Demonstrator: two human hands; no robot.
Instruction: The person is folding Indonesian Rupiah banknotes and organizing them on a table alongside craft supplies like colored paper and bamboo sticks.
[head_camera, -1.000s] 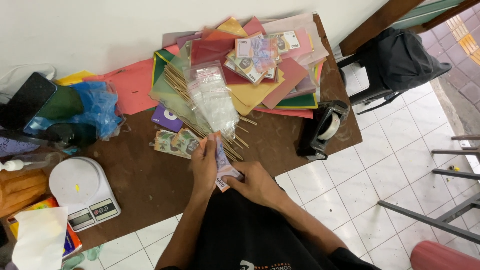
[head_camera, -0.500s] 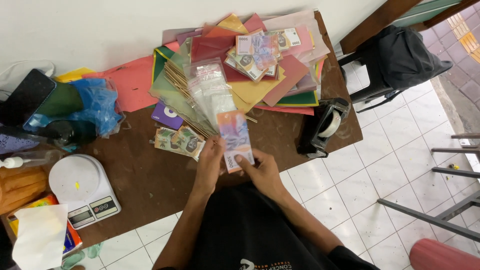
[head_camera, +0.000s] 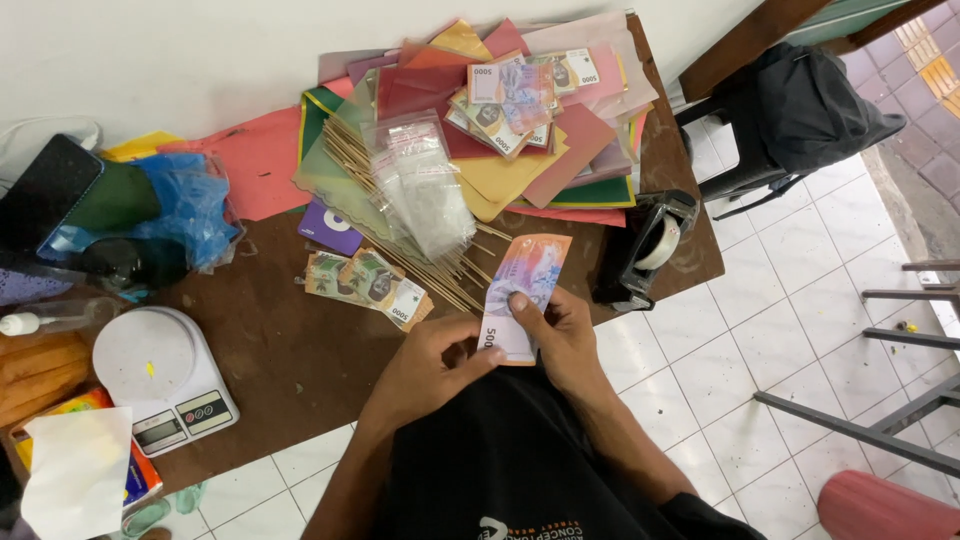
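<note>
I see both hands at the near edge of the brown desk, holding one pink-and-purple banknote flat and lengthwise over the desk edge. The left hand grips the note's near left corner, fingers closed on it. The right hand clamps the near right side, with its fingers pressed on the note's face.

Just left of the note, a small fan of greenish banknotes lies on the desk. A bundle of thin wooden sticks runs diagonally between the two, under a clear plastic bag. Behind these lies a stack of coloured paper sheets carrying more banknotes. A black tape dispenser stands just right of the note. A white digital scale sits well apart at the left.
</note>
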